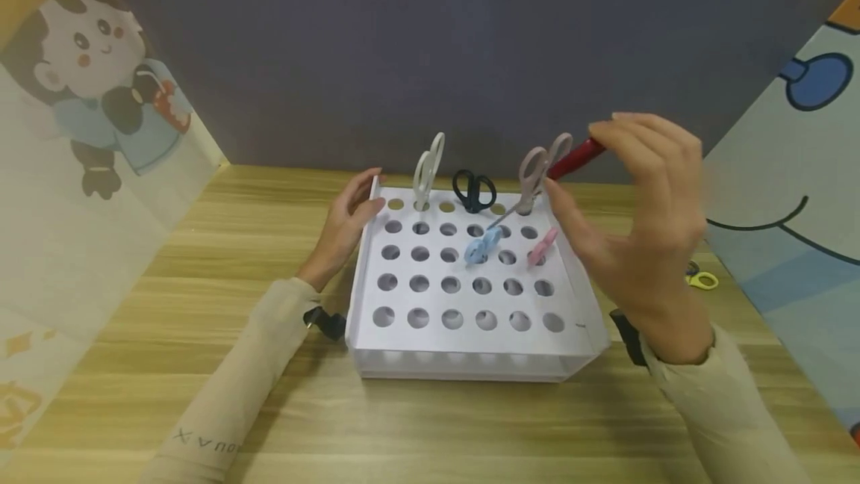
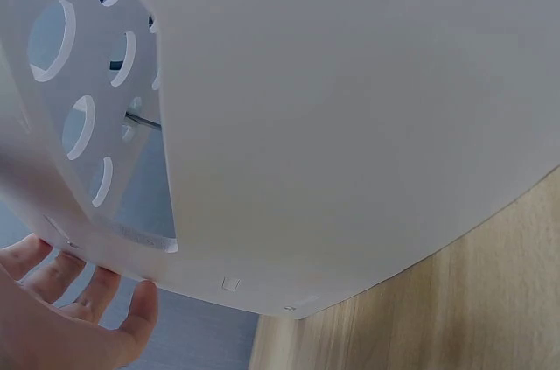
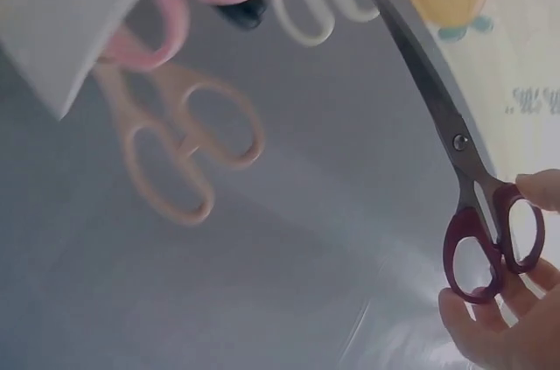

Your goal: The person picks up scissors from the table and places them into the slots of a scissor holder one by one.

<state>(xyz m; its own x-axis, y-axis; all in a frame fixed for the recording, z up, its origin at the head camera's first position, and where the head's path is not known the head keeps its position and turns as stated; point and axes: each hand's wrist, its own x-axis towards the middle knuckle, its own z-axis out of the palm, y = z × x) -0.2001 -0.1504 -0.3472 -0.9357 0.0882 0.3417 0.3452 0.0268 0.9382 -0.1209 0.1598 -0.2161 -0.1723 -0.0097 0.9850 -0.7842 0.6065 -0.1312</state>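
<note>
A pair of scissors with dark red handles (image 1: 574, 159) is pinched by the handles in my right hand (image 1: 655, 230). Its blades slant down and left above the white rack (image 1: 426, 340), near its back rows of holes. The right wrist view shows the scissors' metal blades (image 3: 461, 141) closed together. At the rack's back left corner my left hand (image 1: 343, 230) grips the edge, thumb on the near side and fingers round the back. Several scissors stand in holes: white (image 1: 422, 189), black (image 1: 473, 202), large pale pink (image 1: 527, 187), small light blue (image 1: 481, 249) and small pink (image 1: 540, 247).
Yellow-handled scissors (image 1: 702, 287) lie on the wooden table (image 1: 269, 409) right of the rack, partly behind my right hand. A dark grey panel (image 1: 430, 58) rises behind the rack. Walls with cartoon pictures (image 1: 101, 58) flank the table.
</note>
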